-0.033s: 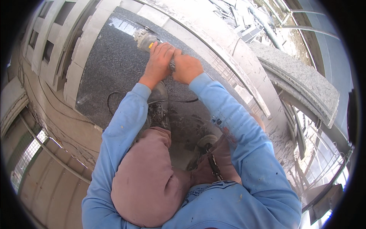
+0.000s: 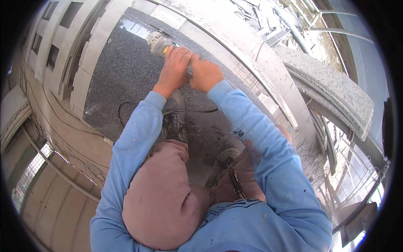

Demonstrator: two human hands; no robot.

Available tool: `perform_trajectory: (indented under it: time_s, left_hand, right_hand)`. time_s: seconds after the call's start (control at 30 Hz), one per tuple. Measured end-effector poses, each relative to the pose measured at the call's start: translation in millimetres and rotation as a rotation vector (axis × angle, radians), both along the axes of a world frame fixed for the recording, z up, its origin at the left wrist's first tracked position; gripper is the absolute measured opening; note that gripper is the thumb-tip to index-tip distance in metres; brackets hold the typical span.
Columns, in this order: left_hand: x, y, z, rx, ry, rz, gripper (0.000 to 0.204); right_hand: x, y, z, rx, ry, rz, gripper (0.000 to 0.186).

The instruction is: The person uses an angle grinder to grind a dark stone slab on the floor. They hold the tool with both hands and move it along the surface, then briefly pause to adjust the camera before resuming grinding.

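My left hand [image 2: 177, 66] is wrapped round the front of the body of an angle grinder [image 2: 158, 44], just behind its dusty head. Close behind it, almost touching, my right hand [image 2: 205, 74] grips the rear part of the same tool. The grinder's head lies over the far part of a dark speckled stone slab [image 2: 121, 69], close to its right edge; the disc itself I cannot make out clearly. A dark power cord [image 2: 195, 111] runs across the slab below my hands and loops at the left. My left shoe [image 2: 175, 107] stands on the slab.
Along the right of the slab lies a long pale strip [image 2: 262, 88]. Stacked grey stone slabs [image 2: 331, 86] stand farther right, with a heap of broken offcuts [image 2: 268, 19] behind. A pale slatted pallet [image 2: 56, 40] is at the far left. Dust covers the surroundings.
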State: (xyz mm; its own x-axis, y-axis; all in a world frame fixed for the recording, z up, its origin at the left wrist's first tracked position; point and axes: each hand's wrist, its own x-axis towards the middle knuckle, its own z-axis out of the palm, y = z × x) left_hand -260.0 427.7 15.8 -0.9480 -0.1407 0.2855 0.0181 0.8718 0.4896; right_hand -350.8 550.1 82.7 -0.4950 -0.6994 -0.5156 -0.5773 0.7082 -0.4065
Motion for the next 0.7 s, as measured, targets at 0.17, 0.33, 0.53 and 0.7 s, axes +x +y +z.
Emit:
perform_trajectory:
  time_s: [0.17, 0.33, 0.53, 0.7]
  left_hand:
    - [2, -7, -6, -0.028, -0.023, -0.013, 0.059]
    - [1, -10, -7, -0.027, -0.020, -0.012, 0.058]
    - [-1, -13, -4, -0.008, 0.028, 0.012, 0.057]
    - [-2, -18, -8, -0.034, 0.033, 0.018, 0.056]
  right_hand:
    - [2, -4, -2, -0.013, 0.000, 0.003, 0.044]
    - [0, -7, -5, -0.027, 0.007, 0.007, 0.042]
    - [0, -11, -11, -0.053, 0.020, 0.009, 0.042]
    - [-1, -15, -14, -0.090, 0.025, 0.012, 0.042]
